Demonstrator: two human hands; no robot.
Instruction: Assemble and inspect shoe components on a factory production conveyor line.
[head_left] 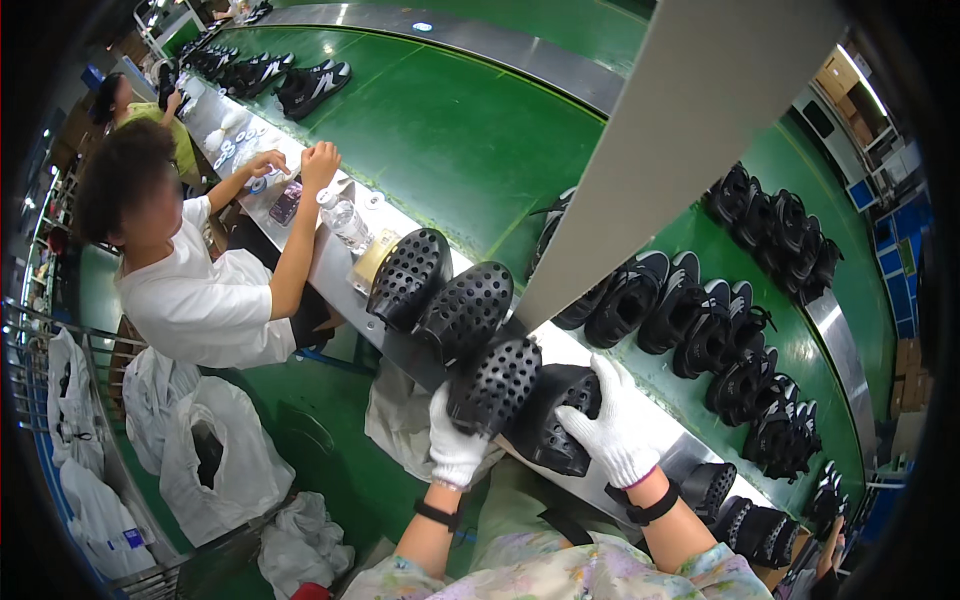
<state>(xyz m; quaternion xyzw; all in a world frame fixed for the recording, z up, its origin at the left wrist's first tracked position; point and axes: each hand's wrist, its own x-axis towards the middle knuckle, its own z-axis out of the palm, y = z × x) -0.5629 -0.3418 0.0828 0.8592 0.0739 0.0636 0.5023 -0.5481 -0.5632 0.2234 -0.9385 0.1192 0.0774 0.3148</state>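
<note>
My left hand (458, 448), in a white knit glove, grips a black clog-shaped piece (497, 385) dotted with round holes. In my gloved right hand (615, 425) is a second such black piece (552, 420), thumb over its near side and fingers behind. The two are held side by side, close together, over the bench's near edge. Just beyond my left hand, two more perforated black pieces, one nearer (465, 310) and one farther left (412, 275), rest on the bench. The hidden undersides of the held pieces cannot be made out.
A grey metal post (660, 170) rises beyond my hands. Black sneakers (690, 310) stand in rows on the green conveyor. A water bottle (345, 222) is on the bench, near a seated person in white (200, 290). White bags (220, 450) lie at left; more perforated pieces (760, 530) at right.
</note>
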